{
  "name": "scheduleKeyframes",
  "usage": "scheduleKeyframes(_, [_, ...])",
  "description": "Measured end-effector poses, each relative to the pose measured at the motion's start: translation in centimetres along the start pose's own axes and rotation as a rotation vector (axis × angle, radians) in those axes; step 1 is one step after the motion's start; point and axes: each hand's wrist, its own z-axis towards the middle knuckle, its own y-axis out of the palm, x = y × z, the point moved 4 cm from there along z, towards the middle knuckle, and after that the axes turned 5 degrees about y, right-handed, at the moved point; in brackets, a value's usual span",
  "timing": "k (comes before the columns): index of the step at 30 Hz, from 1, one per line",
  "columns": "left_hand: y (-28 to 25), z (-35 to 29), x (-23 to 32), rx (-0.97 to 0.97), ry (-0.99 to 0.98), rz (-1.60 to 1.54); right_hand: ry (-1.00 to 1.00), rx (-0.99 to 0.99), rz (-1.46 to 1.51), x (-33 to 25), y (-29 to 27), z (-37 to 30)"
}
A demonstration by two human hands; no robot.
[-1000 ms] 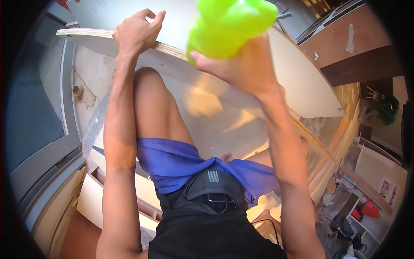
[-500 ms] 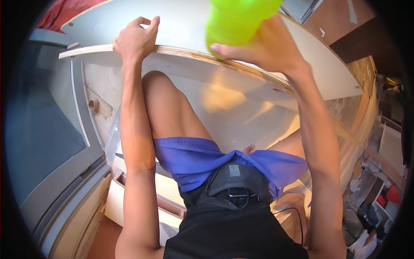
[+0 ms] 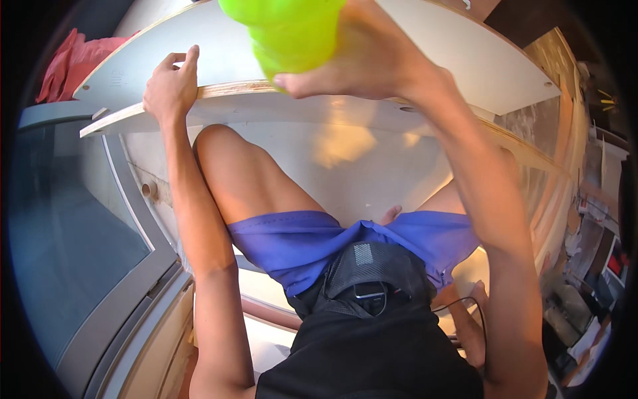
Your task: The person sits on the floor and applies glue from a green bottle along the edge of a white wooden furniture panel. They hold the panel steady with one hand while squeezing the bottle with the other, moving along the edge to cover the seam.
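green cup raised over a steadied board

the right hand [image 3: 365, 56] holds a bright green plastic cup [image 3: 286, 33] up near the top of the view, its fingers [image 3: 292, 81] wrapped round the cup's lower part and thumb side, so the cup sits above the white board [image 3: 465, 60] and close to the camera. the grip looks firm enough to carry the cup's weight from beneath.

the left hand [image 3: 171, 86] is clenched on the near edge of that board, fingers curled over the top face and the palm against the raw plywood rim, which reads as steadying or bracing the panel. the board lies tilted across the person's raised bare knee [image 3: 219, 143], above the blue shorts [image 3: 319, 243].

to the left stands a grey framed glass panel [image 3: 73, 246], with a red cloth [image 3: 70, 63] bundled behind the board's far corner.
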Motion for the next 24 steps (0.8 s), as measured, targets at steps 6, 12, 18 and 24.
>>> scheduleKeyframes(6, [-0.6, -0.7, 0.1, -0.03, -0.001, 0.023, 0.062, 0.14, 0.081, 0.6, -1.8, -2.1])
scheduleKeyframes(12, [-0.1, -0.4, 0.1, 0.017, 0.007, -0.001, -0.081, 0.046, 0.109, 0.3, 0.2, 0.5])
scheduleKeyframes(18, [-0.8, -1.2, -0.2, 0.0, -0.006, 0.004, -0.06, 0.176, -0.024, 0.9, -1.5, -2.3])
scheduleKeyframes(24, [0.0, -0.2, 0.1, 0.022, 0.0, 0.011, 0.154, 0.086, 0.053, 1.3, 2.4, -0.7])
